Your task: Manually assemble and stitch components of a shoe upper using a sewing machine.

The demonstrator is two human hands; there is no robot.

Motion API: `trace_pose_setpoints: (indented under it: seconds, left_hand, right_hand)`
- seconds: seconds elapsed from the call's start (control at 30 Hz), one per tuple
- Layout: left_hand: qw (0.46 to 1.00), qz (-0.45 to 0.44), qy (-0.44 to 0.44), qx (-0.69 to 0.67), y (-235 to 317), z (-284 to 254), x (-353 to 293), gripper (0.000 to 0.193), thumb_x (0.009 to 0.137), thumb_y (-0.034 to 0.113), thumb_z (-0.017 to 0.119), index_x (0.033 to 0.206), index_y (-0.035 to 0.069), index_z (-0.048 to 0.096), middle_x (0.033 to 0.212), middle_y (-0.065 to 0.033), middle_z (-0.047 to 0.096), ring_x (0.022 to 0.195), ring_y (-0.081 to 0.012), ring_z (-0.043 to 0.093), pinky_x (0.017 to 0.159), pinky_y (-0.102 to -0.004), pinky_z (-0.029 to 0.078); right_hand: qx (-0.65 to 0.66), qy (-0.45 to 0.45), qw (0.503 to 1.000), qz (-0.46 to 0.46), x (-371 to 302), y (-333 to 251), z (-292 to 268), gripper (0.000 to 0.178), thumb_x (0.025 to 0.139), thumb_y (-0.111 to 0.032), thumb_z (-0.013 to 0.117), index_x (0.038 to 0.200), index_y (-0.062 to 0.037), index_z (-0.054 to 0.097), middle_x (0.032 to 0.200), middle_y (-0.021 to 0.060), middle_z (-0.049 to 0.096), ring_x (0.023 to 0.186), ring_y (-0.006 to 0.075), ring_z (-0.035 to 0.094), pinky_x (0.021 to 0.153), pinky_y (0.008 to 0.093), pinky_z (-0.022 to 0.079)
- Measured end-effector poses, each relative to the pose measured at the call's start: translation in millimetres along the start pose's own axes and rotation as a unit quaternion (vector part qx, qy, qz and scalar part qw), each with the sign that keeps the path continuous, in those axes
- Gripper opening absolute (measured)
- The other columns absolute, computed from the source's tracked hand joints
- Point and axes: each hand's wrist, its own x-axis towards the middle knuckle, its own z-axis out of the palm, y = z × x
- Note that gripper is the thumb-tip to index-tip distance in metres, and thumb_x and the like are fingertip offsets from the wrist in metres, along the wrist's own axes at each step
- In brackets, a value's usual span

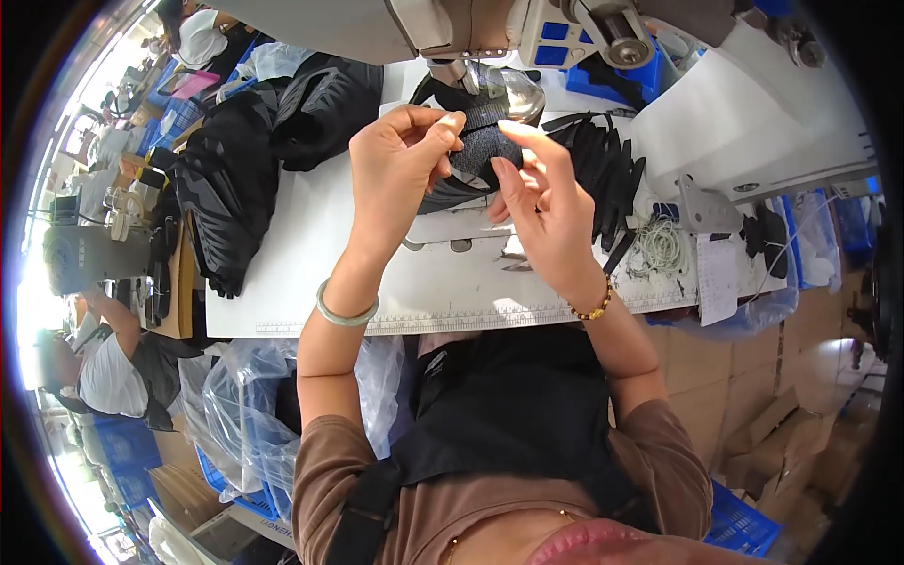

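A dark grey fabric piece [492,148] lies below the sewing machine's head [454,71], on top of darker shoe-upper-like material. My left hand [405,165] is closed, its thumb and forefinger pinched together at the piece's left edge; the fingertips partly hide the grip. On the other side, my right hand [548,193] has thumb and forefinger apart, close to the fabric's right end. Its remaining fingers are loosely curled. A clear, shiny part [520,92] of the machine stands just beyond the fabric.
Black shoe uppers [226,184] are piled on the left of the white table [292,273]. Black strips [603,169] and a tangle of pale thread [662,247] lie to the right. A ruler scale [424,322] runs along the front edge. Plastic bags [250,386] hang below; people work at far left.
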Motion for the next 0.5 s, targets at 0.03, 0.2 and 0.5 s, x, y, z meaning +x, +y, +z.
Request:
trace_pose_setpoints:
  seconds: [0.03, 0.2, 0.5]
  left_hand:
    - [1.000, 0.000, 0.002, -0.002, 0.4, 0.4, 0.4, 0.014, 0.084, 0.011, 0.063, 0.085, -0.003, 0.065, 0.068, -0.0032, 0.061, 0.050, -0.0027, 0.050, 0.041, -0.0155, 0.034]
    - [0.999, -0.045, -0.011, -0.002, 1.1, -0.3, 2.9, 0.012, 0.084, 0.011, 0.063, 0.083, -0.001, 0.063, 0.067, -0.0018, 0.059, 0.049, -0.0029, 0.050, 0.041, -0.0154, 0.033]
    - [0.995, -0.051, -0.082, 0.009, -2.1, -9.6, 10.6, 0.022, 0.082, 0.016, 0.067, 0.079, -0.003, 0.058, 0.063, -0.0040, 0.058, 0.048, -0.0041, 0.050, 0.040, -0.0164, 0.037]
  right_hand:
    - [-0.024, -0.012, 1.000, -0.010, -0.2, -0.5, -1.6, 0.036, 0.089, -0.003, 0.056, 0.124, -0.0102, 0.049, 0.086, 0.0074, 0.055, 0.057, 0.0087, 0.055, 0.052, 0.0218, 0.046]
    - [-0.094, -0.013, 0.995, -0.020, -1.3, 2.4, -3.9, 0.040, 0.087, 0.000, 0.056, 0.126, -0.0103, 0.050, 0.083, 0.0075, 0.053, 0.063, 0.0103, 0.054, 0.057, 0.0245, 0.046]
    - [-0.102, -0.018, 0.993, -0.058, -1.1, 9.5, -5.4, 0.032, 0.087, 0.003, 0.055, 0.119, -0.0020, 0.055, 0.091, 0.0080, 0.057, 0.065, 0.0090, 0.062, 0.056, 0.0183, 0.051]
